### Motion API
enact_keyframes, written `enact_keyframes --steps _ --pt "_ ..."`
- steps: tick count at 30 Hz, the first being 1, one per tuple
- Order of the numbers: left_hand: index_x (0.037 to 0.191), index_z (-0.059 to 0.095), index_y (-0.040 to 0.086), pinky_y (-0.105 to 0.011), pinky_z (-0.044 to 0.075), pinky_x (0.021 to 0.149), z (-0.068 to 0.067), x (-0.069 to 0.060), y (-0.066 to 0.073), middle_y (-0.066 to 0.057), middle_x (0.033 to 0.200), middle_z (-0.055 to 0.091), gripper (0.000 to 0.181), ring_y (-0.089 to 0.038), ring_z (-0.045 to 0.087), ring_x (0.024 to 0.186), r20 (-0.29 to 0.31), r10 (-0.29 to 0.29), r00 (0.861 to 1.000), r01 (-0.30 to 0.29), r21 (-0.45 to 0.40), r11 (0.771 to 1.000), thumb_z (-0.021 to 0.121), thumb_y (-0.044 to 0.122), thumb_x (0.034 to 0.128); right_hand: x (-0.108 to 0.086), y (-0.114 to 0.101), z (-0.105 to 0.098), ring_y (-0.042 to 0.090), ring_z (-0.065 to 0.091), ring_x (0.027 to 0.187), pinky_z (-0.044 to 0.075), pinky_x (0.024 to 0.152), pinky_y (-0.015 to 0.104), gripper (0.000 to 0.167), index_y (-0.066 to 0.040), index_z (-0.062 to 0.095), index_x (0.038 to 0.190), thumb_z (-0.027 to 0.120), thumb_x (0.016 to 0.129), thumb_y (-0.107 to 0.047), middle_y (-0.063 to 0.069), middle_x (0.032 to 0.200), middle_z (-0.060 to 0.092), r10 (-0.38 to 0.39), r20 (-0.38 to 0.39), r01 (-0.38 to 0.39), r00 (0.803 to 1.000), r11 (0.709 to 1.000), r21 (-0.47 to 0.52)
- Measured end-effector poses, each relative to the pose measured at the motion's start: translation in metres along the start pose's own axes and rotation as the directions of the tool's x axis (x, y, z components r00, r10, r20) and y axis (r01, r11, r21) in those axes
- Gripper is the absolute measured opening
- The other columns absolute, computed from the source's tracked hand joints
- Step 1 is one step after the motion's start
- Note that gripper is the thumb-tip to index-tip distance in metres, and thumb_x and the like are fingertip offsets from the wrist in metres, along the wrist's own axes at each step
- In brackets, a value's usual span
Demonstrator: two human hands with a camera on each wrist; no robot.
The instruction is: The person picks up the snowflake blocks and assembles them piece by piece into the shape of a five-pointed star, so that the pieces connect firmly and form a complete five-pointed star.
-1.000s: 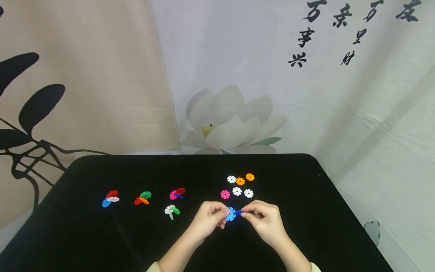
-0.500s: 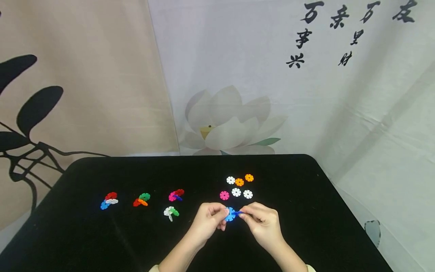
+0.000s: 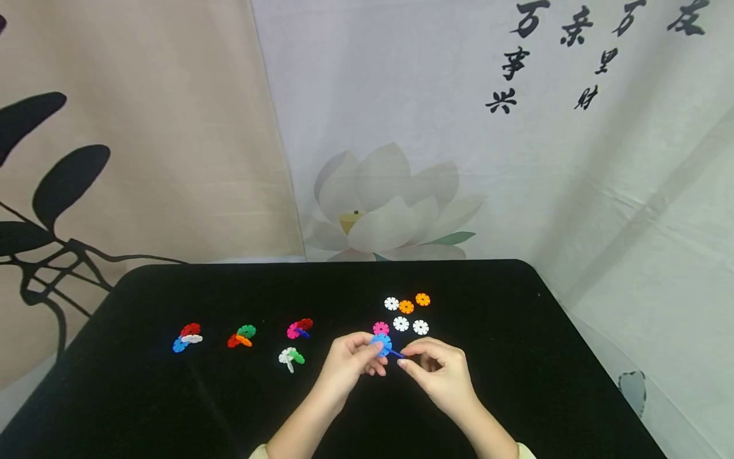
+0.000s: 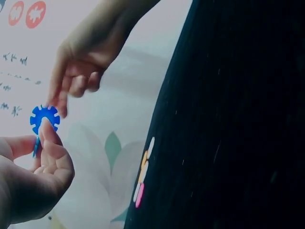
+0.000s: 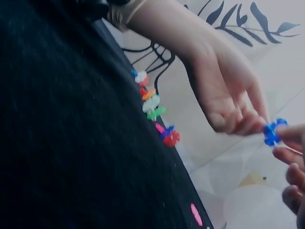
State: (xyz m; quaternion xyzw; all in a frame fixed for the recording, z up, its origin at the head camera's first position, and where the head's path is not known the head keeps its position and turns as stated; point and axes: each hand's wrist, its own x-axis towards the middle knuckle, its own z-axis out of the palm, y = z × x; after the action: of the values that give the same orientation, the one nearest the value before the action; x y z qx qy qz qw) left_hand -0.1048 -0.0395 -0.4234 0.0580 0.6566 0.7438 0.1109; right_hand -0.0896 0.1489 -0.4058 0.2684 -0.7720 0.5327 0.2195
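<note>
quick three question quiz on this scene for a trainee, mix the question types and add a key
1. Choose: which hand pinches the light blue notched plastic disc? A: left. B: right.
2. How many loose white notched plastic discs lie on the black fabric-covered table?
3. True or false: in the head view, the joined multicoloured plastic clusters lie left of those white discs.

Key: 1. A, the left hand. 2. Three. 3. True.

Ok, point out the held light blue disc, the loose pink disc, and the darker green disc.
Held light blue disc (image 3: 384, 342): head view, uncovered face.
Loose pink disc (image 3: 381, 327): head view, visible face.
Darker green disc (image 3: 247, 330): head view, visible face.
</note>
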Motion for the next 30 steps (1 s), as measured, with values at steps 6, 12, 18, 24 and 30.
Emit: enact_keyframes --steps 6,12,18,24,30 --pt "0.100 0.066 -0.006 -0.025 0.051 0.065 -0.012 0.005 -0.001 -0.010 0.075 0.066 0.021 -0.017 0.065 0.065 -0.052 -0.007 0.999 0.008 0.023 1.000 0.064 0.014 0.0927 0.007 0.067 -0.013 0.013 0.048 0.054 0.040 0.045 0.024 0.017 -0.003 0.072 0.096 0.076 0.080 -0.003 -0.001 0.081 0.065 0.299 -0.010 -0.295 0.954 0.933 -0.204" --pt "0.104 0.066 -0.007 -0.024 0.050 0.065 -0.019 0.007 -0.003 -0.008 0.076 0.066 0.024 -0.016 0.064 0.066 -0.040 -0.040 0.998 0.040 0.013 0.999 0.060 0.014 0.0953 0.016 0.123 -0.017 0.010 0.044 0.052 0.039 0.046 0.024 0.027 -0.005 0.072 0.105 0.078 0.080 -0.013 0.005 0.097 0.067 0.452 0.055 -0.388 0.890 0.815 -0.430" --pt "0.104 0.067 -0.006 -0.024 0.051 0.065 -0.022 0.009 -0.005 -0.009 0.076 0.067 0.023 -0.016 0.065 0.067 -0.032 -0.066 0.997 0.067 0.053 0.996 0.060 0.015 0.0952 0.019 0.139 -0.013 0.014 0.054 0.071 0.048 0.064 0.032 0.029 -0.008 0.073 0.102 0.081 0.078 -0.021 0.004 0.099 0.065 0.479 0.104 -0.354 0.871 0.762 -0.543" --pt "0.102 0.068 -0.005 -0.024 0.051 0.065 -0.022 0.010 -0.005 -0.011 0.079 0.069 0.022 -0.016 0.065 0.066 -0.046 -0.061 0.997 0.064 0.071 0.995 0.065 0.014 0.0924 0.019 0.139 -0.014 0.014 0.055 0.070 0.049 0.064 0.033 0.018 -0.009 0.073 0.089 0.083 0.074 -0.013 0.001 0.086 0.066 0.488 0.072 -0.392 0.870 0.772 -0.501" --pt "0.101 0.068 -0.005 -0.024 0.051 0.065 -0.022 0.009 -0.004 -0.012 0.080 0.070 0.022 -0.015 0.066 0.066 -0.051 -0.061 0.997 0.064 0.067 0.996 0.066 0.015 0.0917 0.017 0.125 -0.023 0.012 0.059 0.060 0.050 0.054 0.025 0.010 -0.006 0.070 0.080 0.078 0.077 -0.001 -0.001 0.072 0.066 0.510 0.026 -0.474 0.860 0.816 -0.330"
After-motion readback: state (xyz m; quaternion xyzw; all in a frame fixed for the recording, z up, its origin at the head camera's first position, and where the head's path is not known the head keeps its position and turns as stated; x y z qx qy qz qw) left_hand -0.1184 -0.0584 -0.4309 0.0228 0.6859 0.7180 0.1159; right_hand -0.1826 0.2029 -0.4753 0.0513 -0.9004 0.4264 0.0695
